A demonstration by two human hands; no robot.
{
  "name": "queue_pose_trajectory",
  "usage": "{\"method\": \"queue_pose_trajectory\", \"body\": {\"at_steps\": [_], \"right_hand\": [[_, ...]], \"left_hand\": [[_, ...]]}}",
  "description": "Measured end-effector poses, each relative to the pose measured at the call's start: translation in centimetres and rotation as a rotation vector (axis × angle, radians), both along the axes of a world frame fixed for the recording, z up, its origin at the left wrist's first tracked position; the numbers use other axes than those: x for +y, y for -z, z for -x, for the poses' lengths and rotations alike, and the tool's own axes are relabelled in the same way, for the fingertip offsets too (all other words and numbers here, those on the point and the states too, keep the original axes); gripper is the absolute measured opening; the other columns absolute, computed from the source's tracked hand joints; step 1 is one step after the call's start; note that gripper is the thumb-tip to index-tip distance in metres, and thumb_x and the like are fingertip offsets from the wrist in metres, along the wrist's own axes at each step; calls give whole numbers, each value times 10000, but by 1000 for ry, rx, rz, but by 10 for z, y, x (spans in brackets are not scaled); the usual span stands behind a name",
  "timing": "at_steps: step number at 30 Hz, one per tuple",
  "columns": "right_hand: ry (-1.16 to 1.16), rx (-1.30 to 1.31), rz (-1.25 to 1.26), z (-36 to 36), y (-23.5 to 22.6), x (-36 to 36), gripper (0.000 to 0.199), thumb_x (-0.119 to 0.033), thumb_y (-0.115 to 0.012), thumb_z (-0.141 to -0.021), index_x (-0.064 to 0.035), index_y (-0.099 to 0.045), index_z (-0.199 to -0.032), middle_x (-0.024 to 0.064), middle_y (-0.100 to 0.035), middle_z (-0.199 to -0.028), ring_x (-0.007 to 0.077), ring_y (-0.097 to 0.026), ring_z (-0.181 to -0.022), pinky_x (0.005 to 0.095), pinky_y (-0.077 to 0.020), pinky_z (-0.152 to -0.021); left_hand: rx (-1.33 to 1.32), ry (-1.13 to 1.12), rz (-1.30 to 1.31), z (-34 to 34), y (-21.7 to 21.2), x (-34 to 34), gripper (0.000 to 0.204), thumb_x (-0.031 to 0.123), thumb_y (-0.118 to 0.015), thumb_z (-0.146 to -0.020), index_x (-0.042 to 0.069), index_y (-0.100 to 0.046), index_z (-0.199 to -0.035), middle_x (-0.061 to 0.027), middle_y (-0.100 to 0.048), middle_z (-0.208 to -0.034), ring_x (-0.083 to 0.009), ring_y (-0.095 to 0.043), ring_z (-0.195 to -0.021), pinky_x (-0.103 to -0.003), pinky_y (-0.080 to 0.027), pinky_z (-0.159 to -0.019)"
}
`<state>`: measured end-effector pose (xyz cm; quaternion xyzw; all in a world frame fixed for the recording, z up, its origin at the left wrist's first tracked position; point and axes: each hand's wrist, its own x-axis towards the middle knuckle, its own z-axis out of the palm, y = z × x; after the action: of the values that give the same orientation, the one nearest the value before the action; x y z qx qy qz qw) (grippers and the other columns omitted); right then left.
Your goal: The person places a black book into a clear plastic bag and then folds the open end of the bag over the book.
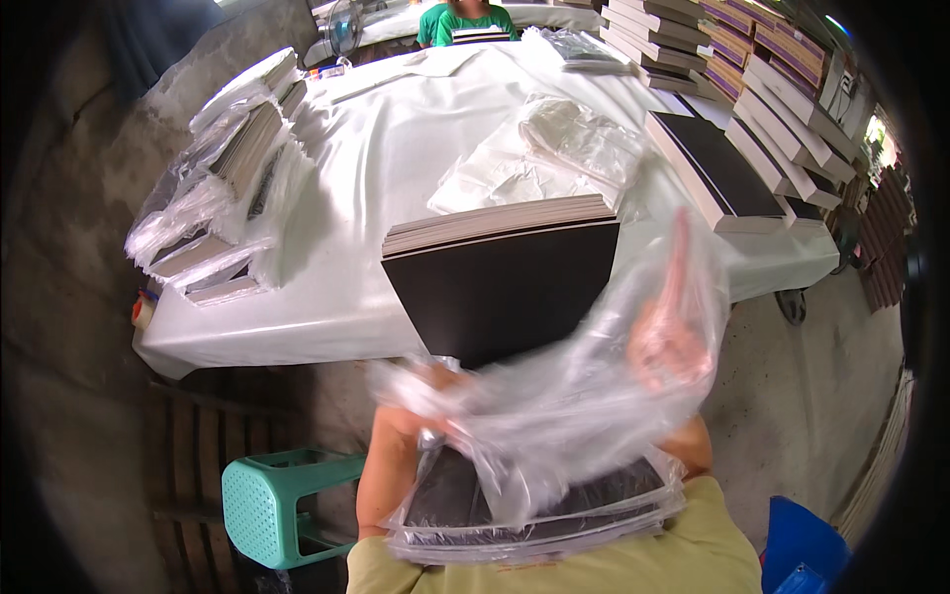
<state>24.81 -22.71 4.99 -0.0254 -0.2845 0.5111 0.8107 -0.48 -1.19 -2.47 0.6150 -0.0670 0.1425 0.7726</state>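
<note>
A clear plastic bag [574, 396] is spread in front of me. My right hand [671, 332] is inside it, fingers pointing up. My left hand [435, 386] grips the bag's crumpled edge. Behind the bag a stack of black-covered booklets [500, 277] sits at the near edge of the white-covered table [297, 317]. On my lap lies a bagged bundle of black booklets [515, 510].
Bagged booklet bundles [228, 188] lie at the table's left. Loose plastic bags [554, 148] sit mid-table. Stacks of booklets [732, 129] line the right side. A person in a green shirt [465, 20] sits at the far end. A teal stool [267, 505] stands at lower left.
</note>
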Motion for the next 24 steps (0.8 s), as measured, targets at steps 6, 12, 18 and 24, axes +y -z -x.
{"method": "queue_pose_trajectory", "body": {"at_steps": [6, 12, 18, 24], "right_hand": [[-562, -598, 245, 43, 7, 10, 688, -283, -693, -683, -28, -388, -1245, 111, -593, -797, 134, -543, -598, 265, -434, -522], [134, -118, 312, -2, 20, -15, 398, -311, -368, -905, -91, -480, -593, 42, -497, -587, 167, -486, -589, 328, -411, -655], [-133, 110, 34, 14, 48, -13, 399, -436, -249, -914, -151, -513, -1005, 2, -430, -495, 132, -402, -449, 318, -382, -659], [-225, -644, 369, 12, 42, -18, 790, -306, -637, -705, -33, -216, -1315, -50, -454, -537, 65, -409, -457, 236, -354, -536]], "left_hand": [[-471, -52, 738, -16, -14, -1, 579, 166, -841, -499, -1, -545, -967, -59, -573, -886, -186, -564, -689, -351, -462, -631], [381, 153, -450, 8, -21, 10, 659, 0, -816, -442, -20, -524, -1033, -100, -589, -867, -197, -587, -758, -289, -497, -654], [7, -220, 605, 11, -4, 8, 484, 172, -740, -626, 18, -526, -1033, -146, -570, -955, -258, -558, -894, -394, -472, -752], [-218, 35, 854, 1, 9, 5, 554, 255, -686, -695, 157, -473, -1197, -62, -569, -900, -172, -517, -772, -336, -443, -655]]}}
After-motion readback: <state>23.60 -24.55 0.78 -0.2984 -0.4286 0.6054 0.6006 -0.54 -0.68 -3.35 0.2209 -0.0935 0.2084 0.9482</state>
